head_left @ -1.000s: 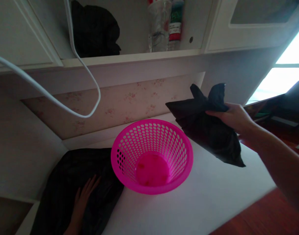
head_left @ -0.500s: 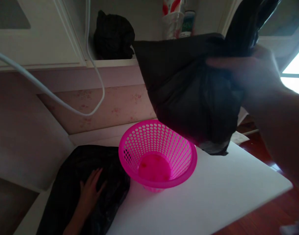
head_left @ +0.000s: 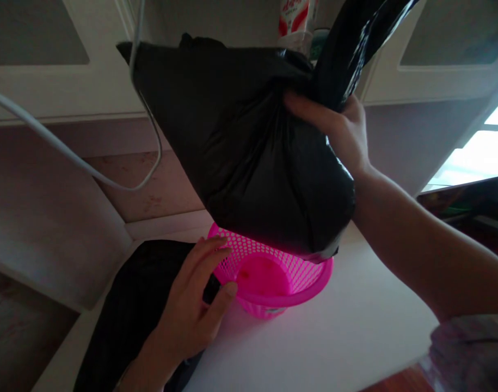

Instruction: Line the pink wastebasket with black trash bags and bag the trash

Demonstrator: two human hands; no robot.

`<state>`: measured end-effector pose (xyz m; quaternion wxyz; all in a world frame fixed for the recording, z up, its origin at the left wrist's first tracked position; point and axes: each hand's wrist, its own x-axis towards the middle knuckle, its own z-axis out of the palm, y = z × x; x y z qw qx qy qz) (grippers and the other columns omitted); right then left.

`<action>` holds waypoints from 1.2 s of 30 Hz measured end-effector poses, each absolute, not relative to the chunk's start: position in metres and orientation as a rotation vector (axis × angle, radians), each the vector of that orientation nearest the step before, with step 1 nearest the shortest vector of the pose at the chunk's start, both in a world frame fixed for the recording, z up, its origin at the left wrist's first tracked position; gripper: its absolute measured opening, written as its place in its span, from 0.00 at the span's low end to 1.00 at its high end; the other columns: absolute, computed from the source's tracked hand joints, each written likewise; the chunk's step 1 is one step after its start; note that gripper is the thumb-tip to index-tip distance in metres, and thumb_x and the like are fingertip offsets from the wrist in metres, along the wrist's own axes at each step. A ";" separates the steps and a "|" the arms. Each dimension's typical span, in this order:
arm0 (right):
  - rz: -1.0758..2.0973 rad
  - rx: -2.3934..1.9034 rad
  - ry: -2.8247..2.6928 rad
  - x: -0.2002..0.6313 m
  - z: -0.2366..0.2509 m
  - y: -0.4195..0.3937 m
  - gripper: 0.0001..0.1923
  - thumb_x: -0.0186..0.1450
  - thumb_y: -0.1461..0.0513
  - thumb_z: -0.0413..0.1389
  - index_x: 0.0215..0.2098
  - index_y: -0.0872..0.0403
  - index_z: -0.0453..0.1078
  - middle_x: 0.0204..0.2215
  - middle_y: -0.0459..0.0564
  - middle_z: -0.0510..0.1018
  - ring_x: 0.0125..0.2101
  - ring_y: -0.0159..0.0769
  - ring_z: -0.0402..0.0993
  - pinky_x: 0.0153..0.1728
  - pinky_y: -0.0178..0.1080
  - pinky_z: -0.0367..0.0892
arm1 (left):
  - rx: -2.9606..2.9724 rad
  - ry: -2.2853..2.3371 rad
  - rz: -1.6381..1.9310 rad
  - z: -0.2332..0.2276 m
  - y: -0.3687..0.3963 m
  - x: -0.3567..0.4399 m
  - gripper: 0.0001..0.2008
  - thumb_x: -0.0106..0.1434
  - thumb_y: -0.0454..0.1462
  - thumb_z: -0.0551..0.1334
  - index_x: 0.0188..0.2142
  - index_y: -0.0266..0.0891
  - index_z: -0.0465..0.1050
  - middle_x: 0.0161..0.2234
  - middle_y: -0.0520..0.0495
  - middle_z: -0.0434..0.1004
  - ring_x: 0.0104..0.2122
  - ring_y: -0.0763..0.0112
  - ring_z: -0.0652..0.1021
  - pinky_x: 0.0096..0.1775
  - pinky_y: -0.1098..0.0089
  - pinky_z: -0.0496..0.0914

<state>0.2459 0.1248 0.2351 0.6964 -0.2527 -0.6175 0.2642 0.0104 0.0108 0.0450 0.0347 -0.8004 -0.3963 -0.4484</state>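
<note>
My right hand [head_left: 334, 128] is closed round the gathered neck of a black plastic bag [head_left: 249, 163], holding it up in the air. The bag spreads out to the left and covers the back rim of a pink basket [head_left: 269, 275] with holes in its walls. Beside the basket's left edge is my left hand [head_left: 195, 299], its fingers apart and nothing in them. Under and behind that hand lies another black plastic bag [head_left: 122, 321] on the white tabletop [head_left: 314, 337].
A white cable [head_left: 89, 169] hangs in a loop at the left. Behind the raised bag an open cupboard shelf holds a red-and-white container [head_left: 295, 19] and a dark green one [head_left: 320, 43]. Cupboard doors [head_left: 36, 81] flank it. A bright window [head_left: 469, 158] is at the right.
My right hand has moved left with the bag, carrying it over the basket and in front of the shelf. My left hand has risen off the lying bag towards the basket.
</note>
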 end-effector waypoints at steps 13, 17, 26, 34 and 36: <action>0.345 -0.582 -2.007 0.278 0.176 0.155 0.31 0.59 0.59 0.70 0.60 0.52 0.71 0.51 0.43 0.82 0.57 0.47 0.77 0.61 0.51 0.71 | -2.536 -1.073 -1.227 0.035 0.033 0.032 0.11 0.75 0.36 0.59 0.35 0.41 0.76 0.29 0.51 0.83 0.28 0.65 0.81 0.39 0.59 0.75; 0.259 -0.695 -2.549 0.297 0.168 0.149 0.07 0.63 0.66 0.60 0.38 0.52 0.78 0.30 0.44 0.83 0.33 0.37 0.81 0.39 0.37 0.73 | -2.393 -1.151 -1.423 0.027 0.034 0.037 0.07 0.74 0.36 0.61 0.36 0.43 0.71 0.29 0.51 0.78 0.30 0.68 0.79 0.36 0.66 0.74; 0.174 -0.897 -3.006 0.292 0.167 0.137 0.16 0.54 0.73 0.54 0.32 0.52 0.80 0.33 0.50 0.86 0.33 0.39 0.79 0.36 0.38 0.68 | -1.906 -1.479 -1.923 0.034 0.049 0.045 0.27 0.77 0.41 0.56 0.69 0.49 0.44 0.70 0.31 0.55 0.35 0.73 0.81 0.36 0.67 0.80; 0.303 -1.022 -3.078 0.290 0.143 0.145 0.08 0.64 0.64 0.60 0.39 0.57 0.81 0.34 0.54 0.86 0.32 0.40 0.78 0.33 0.38 0.65 | -2.275 -2.046 -0.358 0.084 0.055 0.052 0.21 0.78 0.41 0.49 0.38 0.40 0.80 0.42 0.38 0.87 0.43 0.45 0.87 0.44 0.53 0.79; 0.365 -1.007 -3.081 0.290 0.133 0.148 0.09 0.66 0.62 0.61 0.41 0.57 0.82 0.35 0.54 0.87 0.33 0.40 0.79 0.34 0.37 0.66 | -2.363 -2.005 -0.204 0.086 0.060 0.053 0.21 0.76 0.40 0.52 0.36 0.39 0.82 0.39 0.36 0.88 0.40 0.41 0.87 0.41 0.50 0.79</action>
